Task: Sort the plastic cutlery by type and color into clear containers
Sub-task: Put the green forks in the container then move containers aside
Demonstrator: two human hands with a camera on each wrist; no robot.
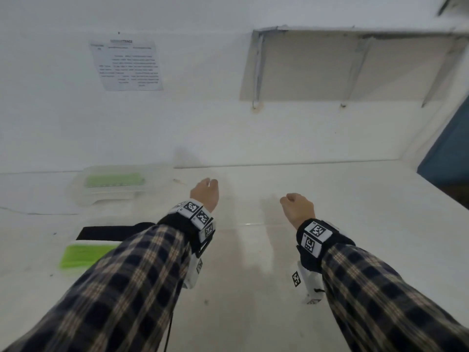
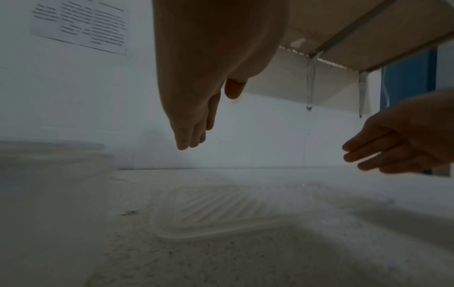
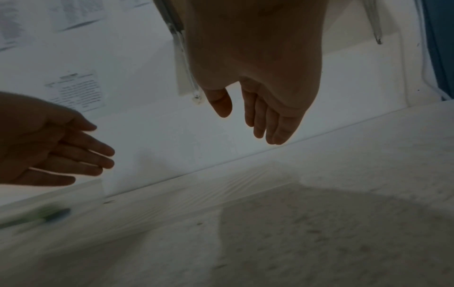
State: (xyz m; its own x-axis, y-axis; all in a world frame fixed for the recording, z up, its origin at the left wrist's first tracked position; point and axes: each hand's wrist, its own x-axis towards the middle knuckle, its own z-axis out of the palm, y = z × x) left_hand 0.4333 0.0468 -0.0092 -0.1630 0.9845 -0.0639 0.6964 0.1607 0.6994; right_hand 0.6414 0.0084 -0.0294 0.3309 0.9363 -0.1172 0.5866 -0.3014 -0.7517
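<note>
Both hands are hanging above the white table [image 1: 253,275], fingers straight and loose, holding nothing. The left hand [image 1: 205,193] is hovering just right of the far container [image 1: 114,185], a clear box with green cutlery lying inside. The right hand [image 1: 297,208] is well apart from it, over bare table. A nearer clear container [image 1: 86,246], partly behind the left sleeve, is showing black, white and green rows of cutlery.

No loose cutlery is showing anywhere, so the sorting looks close to done, and I am judging the next job to be closing up. A clear ribbed lid [image 2: 211,209] is lying flat under the left hand. To do it well, both hands should be taking it by opposite edges, keeping it level, then lining its corners over the box before pressing down.

That lid is only readable from the left wrist; from the head it is almost vanishing into the table. The wrist views are also showing the straightened fingers, which the head view is hiding behind the knuckles. The containers' colours are clear only from the head.
</note>
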